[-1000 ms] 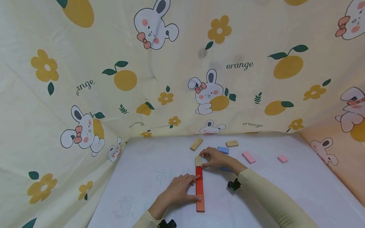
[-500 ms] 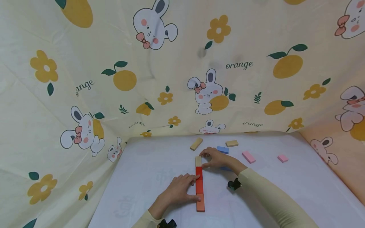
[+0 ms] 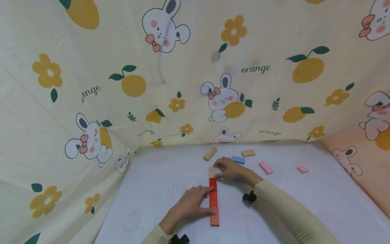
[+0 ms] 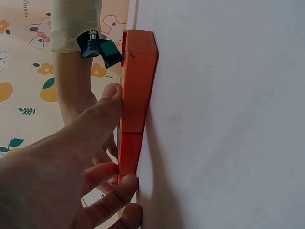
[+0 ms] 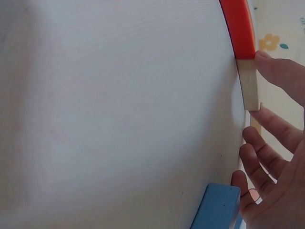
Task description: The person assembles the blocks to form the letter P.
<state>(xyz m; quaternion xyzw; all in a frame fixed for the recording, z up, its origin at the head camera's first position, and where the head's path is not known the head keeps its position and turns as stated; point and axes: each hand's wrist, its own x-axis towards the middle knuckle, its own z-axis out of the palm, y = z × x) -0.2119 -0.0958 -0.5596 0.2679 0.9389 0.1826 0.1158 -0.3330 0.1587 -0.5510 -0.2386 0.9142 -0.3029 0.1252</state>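
A straight row of blocks runs away from me in the head view: an orange block [image 3: 214,220], two red blocks [image 3: 213,200] and a plain wooden block [image 3: 212,172] at the far end. My left hand [image 3: 191,200] lies along the row's left side, thumb on the orange block and index fingertip at the red ones; its other fingers spread loosely in the left wrist view. With thumb and index finger, my right hand [image 3: 229,168] pinches the wooden block; the thumb sits near its joint with the red block [image 5: 240,31], the index at its far end.
Behind the right hand lie a blue block [image 3: 238,160] and a second, partly hidden blue block [image 3: 240,180]. Two wooden blocks, one at the left [image 3: 210,154], and two pink blocks, one larger [image 3: 266,168], lie farther back. A printed cloth [image 3: 189,67] hangs behind the white table.
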